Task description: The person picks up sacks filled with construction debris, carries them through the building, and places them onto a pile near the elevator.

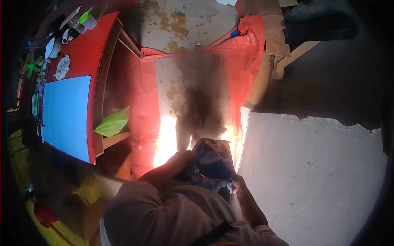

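Note:
A bunched cloth [213, 160], dark blue with lighter tan and blue patches, is held close in front of my chest. At its left edge my left hand [186, 156] is closed on the fabric, fingers partly hidden in shadow. Lower down on the other side, my right hand [237, 182] grips the cloth's right edge. Its fingers are mostly covered by the folds. Light blue fabric hangs at the bottom of the bundle, against my shirt.
A red table [84, 53] at left carries a light blue sheet [67, 117], a cup with a green rim [88, 20] and crumpled plastic [62, 67]. Red sheeting [143, 110] borders the stained floor [166, 88]. A large whitish board [312, 172] is at right.

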The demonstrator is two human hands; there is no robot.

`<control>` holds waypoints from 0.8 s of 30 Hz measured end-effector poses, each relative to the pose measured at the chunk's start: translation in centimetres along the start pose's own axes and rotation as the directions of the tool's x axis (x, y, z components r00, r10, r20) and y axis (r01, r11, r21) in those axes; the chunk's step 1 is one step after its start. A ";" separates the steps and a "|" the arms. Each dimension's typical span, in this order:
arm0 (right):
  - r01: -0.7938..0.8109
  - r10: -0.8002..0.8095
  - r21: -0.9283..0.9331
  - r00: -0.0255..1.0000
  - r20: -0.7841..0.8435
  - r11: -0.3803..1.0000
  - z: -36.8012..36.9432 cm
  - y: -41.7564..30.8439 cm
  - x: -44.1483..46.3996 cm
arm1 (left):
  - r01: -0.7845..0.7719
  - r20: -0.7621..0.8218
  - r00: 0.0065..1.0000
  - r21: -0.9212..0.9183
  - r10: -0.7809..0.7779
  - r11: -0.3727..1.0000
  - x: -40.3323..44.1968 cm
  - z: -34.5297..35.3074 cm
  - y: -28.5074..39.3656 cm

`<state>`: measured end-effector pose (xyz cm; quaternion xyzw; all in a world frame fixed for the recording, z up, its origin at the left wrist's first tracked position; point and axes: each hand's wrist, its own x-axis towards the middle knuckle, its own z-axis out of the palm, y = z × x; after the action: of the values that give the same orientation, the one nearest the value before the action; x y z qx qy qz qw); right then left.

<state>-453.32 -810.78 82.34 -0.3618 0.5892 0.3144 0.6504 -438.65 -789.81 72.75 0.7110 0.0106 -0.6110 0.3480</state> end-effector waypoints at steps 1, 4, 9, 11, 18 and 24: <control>0.025 -0.025 -0.024 1.000 0.006 0.999 2.2 -2.3 -1.1 | -0.005 -0.010 1.000 -0.027 0.005 1.000 -1.6 -2.6 1.1; 0.125 -0.123 -0.140 0.992 0.023 0.982 7.1 -8.8 -3.8 | 0.001 -0.051 0.999 -0.140 -0.008 0.990 -6.7 -9.7 3.2; 0.577 -0.406 -0.815 0.733 0.546 -0.054 13.3 -21.3 -2.7 | -0.002 -0.183 0.977 -0.516 -0.108 0.856 -11.5 -18.6 4.9; 0.559 -0.320 -0.826 0.771 0.551 -0.072 19.2 -29.1 -4.4 | -0.198 -0.236 0.971 -0.897 -0.048 0.394 -8.6 -21.3 4.2; 0.743 -0.103 -0.664 0.657 0.747 -0.081 32.7 -50.0 1.1 | -0.536 -0.542 0.814 -0.839 -0.208 0.087 -13.9 -31.5 18.6; 0.541 -0.012 -0.706 0.790 0.613 -0.456 52.4 -68.1 -5.0 | -0.749 -0.749 0.662 -0.662 -0.034 -0.005 -8.2 -44.3 21.6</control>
<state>-368.74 -803.37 96.39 -0.8165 -0.1697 0.5084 0.2147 -393.09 -780.33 90.78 0.4139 0.3099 -0.0718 0.8529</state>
